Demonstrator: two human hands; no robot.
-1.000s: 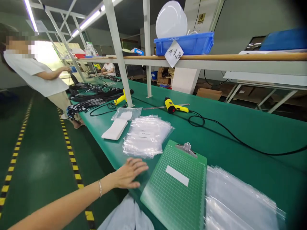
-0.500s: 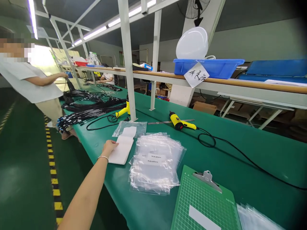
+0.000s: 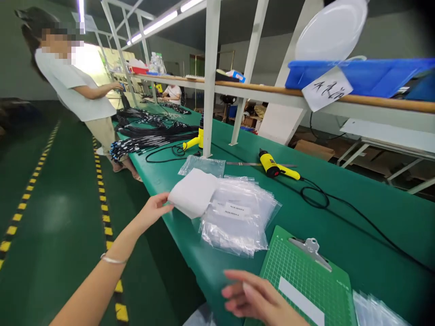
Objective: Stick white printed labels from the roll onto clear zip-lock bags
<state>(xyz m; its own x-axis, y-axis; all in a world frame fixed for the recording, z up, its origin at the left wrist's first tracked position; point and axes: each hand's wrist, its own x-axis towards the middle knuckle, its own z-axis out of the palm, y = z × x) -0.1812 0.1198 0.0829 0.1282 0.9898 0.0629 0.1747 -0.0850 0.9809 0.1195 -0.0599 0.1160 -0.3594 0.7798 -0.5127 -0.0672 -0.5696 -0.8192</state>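
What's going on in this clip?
At a green-topped workbench, a person's left hand holds a folded white sheet by its edge, above a stack of labelled clear plastic bags. Their right hand hangs open over the near corner of a green clipboard. A yellow heat gun lies beyond the bags, and a co-worker stands farther along the bench beside bundles of black cables.

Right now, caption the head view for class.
Left hand holds a white sheet beside clear bags; right hand nears a green clipboard.
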